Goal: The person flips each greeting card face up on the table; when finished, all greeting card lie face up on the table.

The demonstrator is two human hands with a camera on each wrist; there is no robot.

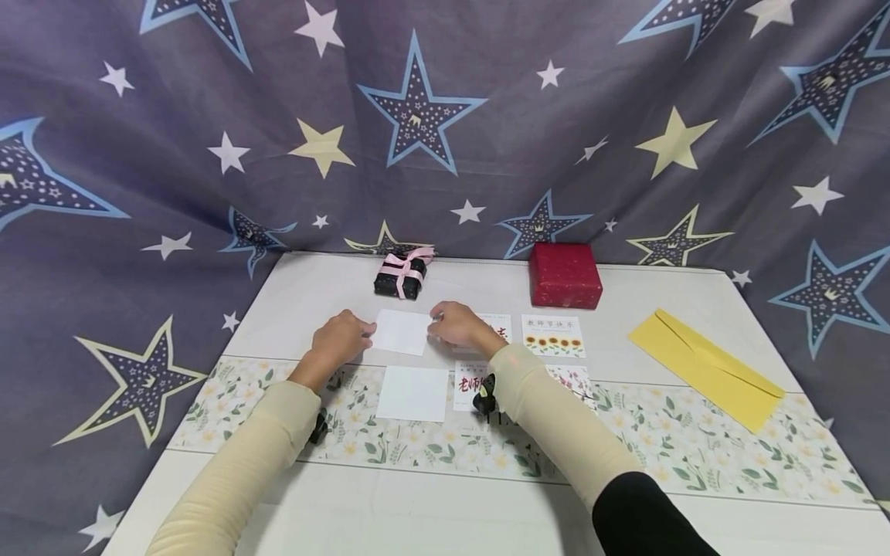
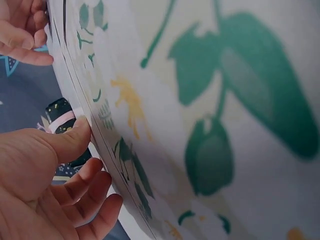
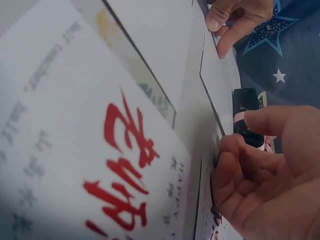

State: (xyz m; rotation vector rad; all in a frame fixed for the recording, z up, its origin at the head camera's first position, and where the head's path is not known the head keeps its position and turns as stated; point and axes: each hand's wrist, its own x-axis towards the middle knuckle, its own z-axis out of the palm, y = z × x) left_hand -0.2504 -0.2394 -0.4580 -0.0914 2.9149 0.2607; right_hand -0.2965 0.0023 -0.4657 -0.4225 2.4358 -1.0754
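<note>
A blank white card [image 1: 402, 332] lies slightly askew on the table's far strip, between my hands. At its left edge is my left hand [image 1: 339, 340], thumb extended and the other fingers loosely bent [image 2: 102, 187]. My right hand [image 1: 459, 324] reaches the opposite edge; in the right wrist view its bent fingertips [image 3: 229, 150] are right at the card's edge and the thumb stands apart from them. Nearer to me lies a second blank white card [image 1: 413, 394]. A card with red lettering [image 1: 469, 384] is beside it, partly covered by my right wrist.
A sunflower card [image 1: 554, 336] and a red-flowered card [image 1: 572, 381] lie right of my right hand. Behind stand a black gift box with pink ribbon [image 1: 401, 276] and a red box [image 1: 565, 276]. A yellow envelope [image 1: 708, 369] lies far right. Starred cloth [image 1: 487, 116] hangs behind the table.
</note>
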